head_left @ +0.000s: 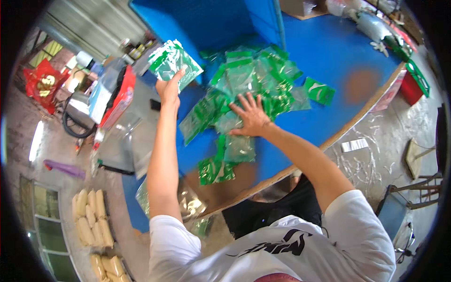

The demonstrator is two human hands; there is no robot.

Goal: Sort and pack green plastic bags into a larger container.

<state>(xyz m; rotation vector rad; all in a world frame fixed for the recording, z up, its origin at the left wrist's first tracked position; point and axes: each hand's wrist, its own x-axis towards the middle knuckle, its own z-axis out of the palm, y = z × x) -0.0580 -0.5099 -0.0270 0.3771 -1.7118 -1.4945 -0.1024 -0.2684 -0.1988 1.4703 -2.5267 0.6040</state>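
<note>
Fingers [250, 98] of the right hand [254, 121] lie spread, palm down, on a heap of bags [242, 77] toward twelve o'clock in the head view. These are clear, glossy and flat, with bright green bands, overlapping at many angles. At eleven o'clock the left hand [168, 91] pinches the held bags [174, 63], thumb over their near edge, other fingers mostly hidden; they look green, creased and glinting white. An edge bag [319, 91] at two o'clock shows a pale curved mark. Blue bench [338, 51] underneath; blue bin [268, 19] at twelve o'clock, mouth toward the heap.
</note>
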